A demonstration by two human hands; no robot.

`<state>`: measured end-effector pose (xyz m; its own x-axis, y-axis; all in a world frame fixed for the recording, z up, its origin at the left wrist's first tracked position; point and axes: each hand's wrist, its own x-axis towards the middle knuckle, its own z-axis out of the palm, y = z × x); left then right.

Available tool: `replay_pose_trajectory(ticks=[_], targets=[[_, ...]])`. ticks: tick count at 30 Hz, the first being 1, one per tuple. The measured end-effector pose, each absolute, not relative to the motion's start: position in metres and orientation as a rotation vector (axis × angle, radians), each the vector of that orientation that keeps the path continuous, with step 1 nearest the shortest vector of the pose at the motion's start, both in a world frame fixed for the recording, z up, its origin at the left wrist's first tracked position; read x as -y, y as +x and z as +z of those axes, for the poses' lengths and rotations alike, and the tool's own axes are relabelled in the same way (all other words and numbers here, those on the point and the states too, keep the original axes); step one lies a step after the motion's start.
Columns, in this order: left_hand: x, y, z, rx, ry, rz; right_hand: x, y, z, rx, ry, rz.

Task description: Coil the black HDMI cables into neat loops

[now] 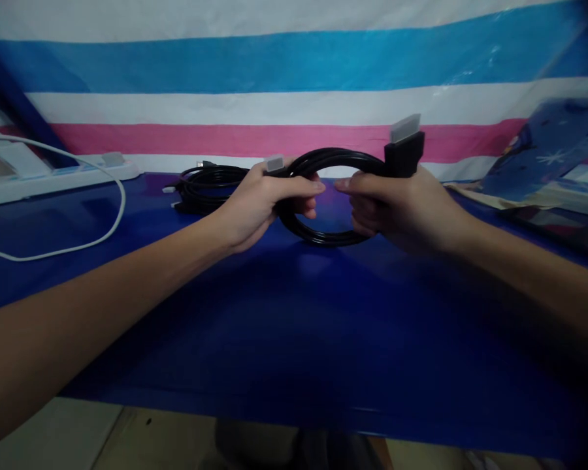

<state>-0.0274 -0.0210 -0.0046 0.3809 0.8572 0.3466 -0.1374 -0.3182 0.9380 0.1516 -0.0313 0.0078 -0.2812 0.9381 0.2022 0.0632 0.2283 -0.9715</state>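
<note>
Both hands hold a coiled black cable [323,236] just above the blue table [284,313]. My left hand [264,202] grips the coil's left side, and a small silver plug end [275,163] sticks up above its knuckles. My right hand [396,209] grips the coil's right side, with a wide black connector with a silver tip [404,147] rising above it. The fingertips of the two hands nearly meet across the loop.
A second bundle of black cables [203,189] lies on the table behind my left hand. A white power strip [53,176] with a white cord [120,209] sits at the far left. Patterned blue fabric [553,156] is piled at the right. A striped sheet [294,78] hangs behind.
</note>
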Motion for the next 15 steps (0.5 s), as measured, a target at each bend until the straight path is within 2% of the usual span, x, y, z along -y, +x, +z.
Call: replay_pose_trajectory(ticks=[4,7,10,15], targets=[[0.026,-0.029,0.002,-0.610,1.560,1.057,0.031,0.155,0.008,1.659,-0.953,1.163],[0.028,-0.027,0.008,-0.674,1.470,1.041,0.033,0.154,0.006,1.641,-0.955,1.319],[0.025,-0.026,0.009,-0.761,1.369,1.135,0.034,0.149,0.003,1.557,-0.900,1.513],[0.011,-0.029,0.001,-0.874,1.207,1.364,0.032,0.139,-0.009,1.358,-0.789,1.614]])
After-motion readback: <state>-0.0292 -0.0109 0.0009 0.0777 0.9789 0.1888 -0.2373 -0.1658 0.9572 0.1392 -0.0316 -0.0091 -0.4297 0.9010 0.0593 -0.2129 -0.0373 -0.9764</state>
